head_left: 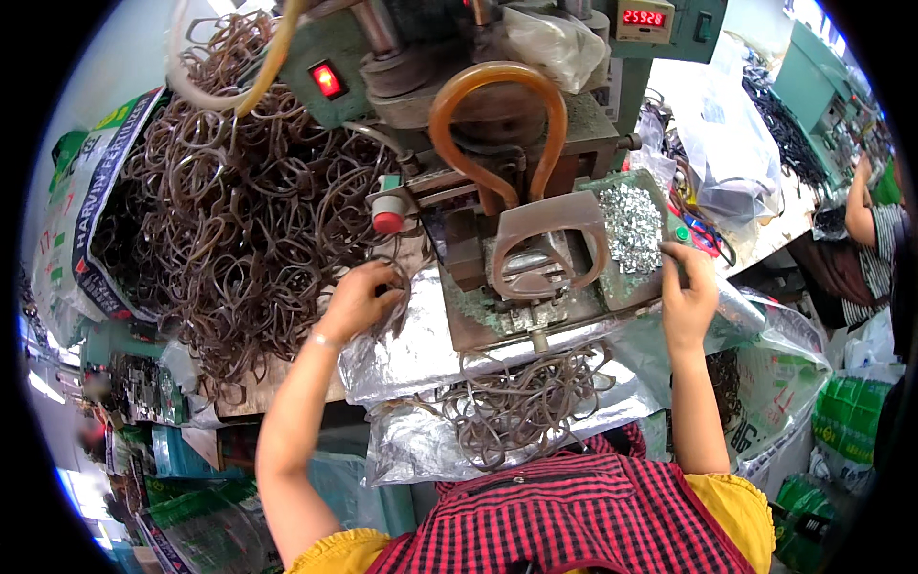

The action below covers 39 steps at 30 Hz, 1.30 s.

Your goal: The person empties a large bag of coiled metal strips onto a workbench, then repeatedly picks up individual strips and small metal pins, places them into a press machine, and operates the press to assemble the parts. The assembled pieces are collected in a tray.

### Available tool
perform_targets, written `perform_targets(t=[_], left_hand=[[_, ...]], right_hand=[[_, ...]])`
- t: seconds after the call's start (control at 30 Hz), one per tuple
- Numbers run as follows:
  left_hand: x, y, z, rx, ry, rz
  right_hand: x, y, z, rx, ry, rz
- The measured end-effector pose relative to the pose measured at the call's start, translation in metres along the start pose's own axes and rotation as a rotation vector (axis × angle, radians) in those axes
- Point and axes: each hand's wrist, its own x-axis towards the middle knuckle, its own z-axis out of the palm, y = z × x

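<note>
My left hand [359,298] rests at the edge of a big heap of brown loops [239,201] and closes on one or two of them. My right hand [687,292] is at the near edge of a tray of small silvery metal pieces [631,225], fingers pinched there; whether it holds a piece is unclear. Between my hands a brown loop [550,244] lies on the bed of a green press machine [497,124]. An orange tube [497,86] arches above it.
Finished brown loops [521,407] lie on silvery plastic sheet [411,354] over my lap. A red button [387,222] and a lit red switch [327,79] sit on the machine. Printed sacks [86,210] stand left. Another person [865,220] works at far right.
</note>
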Motion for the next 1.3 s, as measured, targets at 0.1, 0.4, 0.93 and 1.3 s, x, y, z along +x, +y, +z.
perform_targets(t=[0.1, 0.4, 0.93, 1.3], left_hand=[[-0.033, 0.027, 0.016, -0.917, 0.202, -0.424], [-0.037, 0.086, 0.012, -0.822, 0.665, -0.477], [0.005, 0.151, -0.034, -0.535, 1.211, 0.443], [0.022, 0.171, -0.025, 0.078, 0.951, 0.496]], right_hand=[[-0.017, 0.008, -0.027, -0.045, 0.059, 0.054], [0.026, -0.074, -0.016, 0.414, -0.193, -0.111], [0.037, -0.123, 0.050, 1.144, -0.328, 0.537], [0.043, -0.121, 0.002, 0.959, -0.601, 0.259]])
